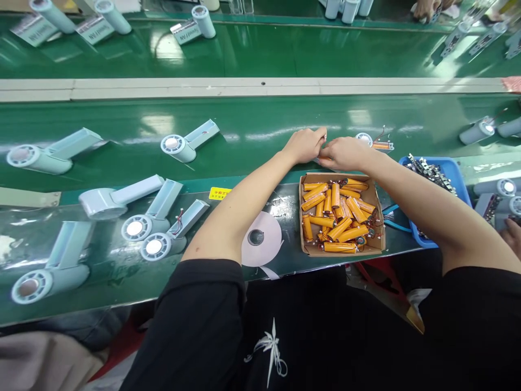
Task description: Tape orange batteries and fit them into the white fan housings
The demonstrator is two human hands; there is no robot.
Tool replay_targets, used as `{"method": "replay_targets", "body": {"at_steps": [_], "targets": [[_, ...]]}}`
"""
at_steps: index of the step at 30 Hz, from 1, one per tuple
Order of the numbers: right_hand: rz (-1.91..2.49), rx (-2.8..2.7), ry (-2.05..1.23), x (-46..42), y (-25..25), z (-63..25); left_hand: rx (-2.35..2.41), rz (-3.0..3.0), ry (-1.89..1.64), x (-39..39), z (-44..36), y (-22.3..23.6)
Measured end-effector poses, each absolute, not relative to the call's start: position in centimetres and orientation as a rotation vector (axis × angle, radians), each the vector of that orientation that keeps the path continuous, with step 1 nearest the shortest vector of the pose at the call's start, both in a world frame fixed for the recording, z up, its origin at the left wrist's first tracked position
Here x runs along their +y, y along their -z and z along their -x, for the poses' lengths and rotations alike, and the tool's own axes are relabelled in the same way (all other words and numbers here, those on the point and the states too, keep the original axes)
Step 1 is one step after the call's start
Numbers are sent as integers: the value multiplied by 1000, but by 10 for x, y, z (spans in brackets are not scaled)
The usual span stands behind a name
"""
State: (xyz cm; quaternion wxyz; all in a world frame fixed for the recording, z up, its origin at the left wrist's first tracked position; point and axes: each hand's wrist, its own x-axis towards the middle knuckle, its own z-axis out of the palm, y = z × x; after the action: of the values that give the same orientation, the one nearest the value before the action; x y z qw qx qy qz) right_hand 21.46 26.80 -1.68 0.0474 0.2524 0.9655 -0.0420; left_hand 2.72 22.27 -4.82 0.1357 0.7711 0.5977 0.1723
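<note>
Above the green belt, my left hand (305,145) and my right hand (344,153) come together with fingers bent and pinched. A small pale tip shows at the left fingertips and a bit of orange under the right fingers; the rest of what they hold is hidden. Just below the hands stands a cardboard box (308,253) full of orange cylindrical batteries (340,228) with thin wires. Beyond my right wrist lies a light blue handheld fan body (363,139) with an orange battery and loose wires in its handle.
A roll of pale tape (268,231) lies left of the box. On the right are blue-handled pliers (394,221) and a blue tray (458,171) of small metal parts. Several fan bodies (152,247) lie leftward. A co-worker's hand (512,239) shows at the right edge.
</note>
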Motion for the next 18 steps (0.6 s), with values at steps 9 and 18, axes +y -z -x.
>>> {"method": "replay_targets", "body": {"at_steps": [9,18], "targets": [[-969,2982,224,271,-17,-255,1713,-2206,-501,231,-39,48],[-964,2862,128,274,27,-224,1713,-2204,-500,230,-52,43]]}}
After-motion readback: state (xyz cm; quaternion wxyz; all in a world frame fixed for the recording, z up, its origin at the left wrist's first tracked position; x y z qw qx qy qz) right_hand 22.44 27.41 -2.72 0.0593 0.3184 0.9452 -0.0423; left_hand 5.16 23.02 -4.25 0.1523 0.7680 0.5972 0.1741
